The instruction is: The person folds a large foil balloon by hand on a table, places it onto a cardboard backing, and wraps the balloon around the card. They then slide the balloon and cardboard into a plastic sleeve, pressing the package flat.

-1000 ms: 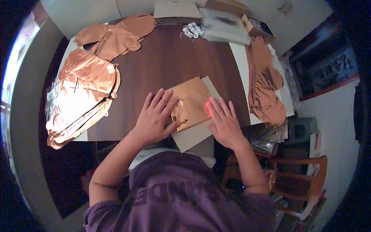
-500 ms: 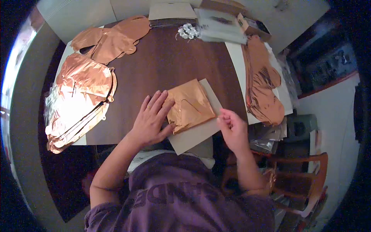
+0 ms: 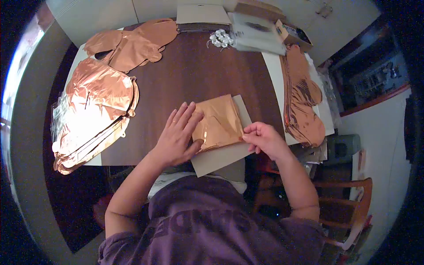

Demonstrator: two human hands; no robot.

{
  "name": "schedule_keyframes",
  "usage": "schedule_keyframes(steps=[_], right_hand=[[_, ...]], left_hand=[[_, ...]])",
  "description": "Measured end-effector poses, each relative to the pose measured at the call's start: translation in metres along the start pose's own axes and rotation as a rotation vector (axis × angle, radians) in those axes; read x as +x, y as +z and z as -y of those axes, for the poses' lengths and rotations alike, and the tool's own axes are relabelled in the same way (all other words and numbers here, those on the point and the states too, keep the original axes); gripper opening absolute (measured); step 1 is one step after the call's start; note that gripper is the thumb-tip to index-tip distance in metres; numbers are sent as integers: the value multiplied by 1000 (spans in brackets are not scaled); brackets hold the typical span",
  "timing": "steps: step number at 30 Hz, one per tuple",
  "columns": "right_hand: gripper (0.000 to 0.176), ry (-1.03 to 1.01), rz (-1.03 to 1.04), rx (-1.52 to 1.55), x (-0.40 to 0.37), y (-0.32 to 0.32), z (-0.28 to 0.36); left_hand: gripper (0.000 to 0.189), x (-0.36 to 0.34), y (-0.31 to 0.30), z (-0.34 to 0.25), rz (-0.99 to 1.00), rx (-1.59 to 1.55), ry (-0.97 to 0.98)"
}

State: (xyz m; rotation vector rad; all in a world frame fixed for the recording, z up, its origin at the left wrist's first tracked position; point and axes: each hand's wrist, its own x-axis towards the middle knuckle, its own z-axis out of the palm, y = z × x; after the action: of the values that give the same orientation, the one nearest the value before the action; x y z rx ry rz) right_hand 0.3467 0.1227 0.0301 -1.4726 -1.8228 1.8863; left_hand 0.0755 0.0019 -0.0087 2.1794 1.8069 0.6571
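Note:
A folded copper-coloured foil packet point(image 3: 218, 123) lies on a pale grey card point(image 3: 216, 162) at the table's near edge. My left hand point(image 3: 179, 132) rests with its fingers spread on the packet's left side. At the packet's lower right corner, my right hand point(image 3: 263, 139) pinches the foil edge between thumb and index finger. The card sticks out from under the foil at the right and at the bottom.
Copper foil shapes lie in a shiny pile point(image 3: 99, 95) at the left, with more point(image 3: 137, 42) behind. Another foil stack point(image 3: 302, 99) lies at the right. White ribbon coils point(image 3: 221, 39), clear plastic sleeves point(image 3: 256, 33) and a small box point(image 3: 293, 35) stand at the back.
My right hand has moved from the card's right edge to the packet's lower right corner and pinched it. My left hand has stayed on the packet's left side.

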Motion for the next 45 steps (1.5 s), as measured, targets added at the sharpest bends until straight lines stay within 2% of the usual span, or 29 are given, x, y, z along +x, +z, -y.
schedule_keyframes(steps=[7, 10, 13, 16, 17, 21, 27, 32, 35, 38, 40, 43, 45], right_hand=[[39, -128, -126, -99, -11, 23, -8], [43, -12, -18, 188, -11, 25, -3], [37, 59, 17, 263, -10, 22, 4], [29, 139, 149, 172, 4, 22, -2], [27, 125, 119, 194, 6, 26, -1], [22, 47, 15, 300, 12, 34, 10], [17, -203, 10, 425, 21, 9, 64], [16, -481, 13, 431, -10, -7, 131], [17, -507, 26, 426, -26, -11, 132], [17, -378, -29, 418, -23, -4, 95], [16, -204, -1, 476, -9, 6, 56], [16, -33, 36, 611, 8, 21, 3], [17, -7, 56, 653, 11, 25, -11]], left_hand=[[71, 3, 0, 4, -44, -61, 0], [70, 2, 2, 5, -53, -42, -3], [72, 4, 4, 8, -64, -56, 3], [74, 1, 3, 12, -118, -87, 9], [76, -1, 0, 11, -151, -77, 2], [85, -22, -23, -3, -203, -42, -27], [94, -35, -10, -10, -42, -8, -47], [81, -27, -17, 0, 4, 129, 8], [74, -30, -18, 2, -13, 120, -2], [69, -35, -14, 4, -129, 95, 0], [65, -38, -12, 6, -234, 2, 1], [61, -33, -19, -7, -268, -190, -18], [58, -26, -15, -10, -274, -202, 10]])
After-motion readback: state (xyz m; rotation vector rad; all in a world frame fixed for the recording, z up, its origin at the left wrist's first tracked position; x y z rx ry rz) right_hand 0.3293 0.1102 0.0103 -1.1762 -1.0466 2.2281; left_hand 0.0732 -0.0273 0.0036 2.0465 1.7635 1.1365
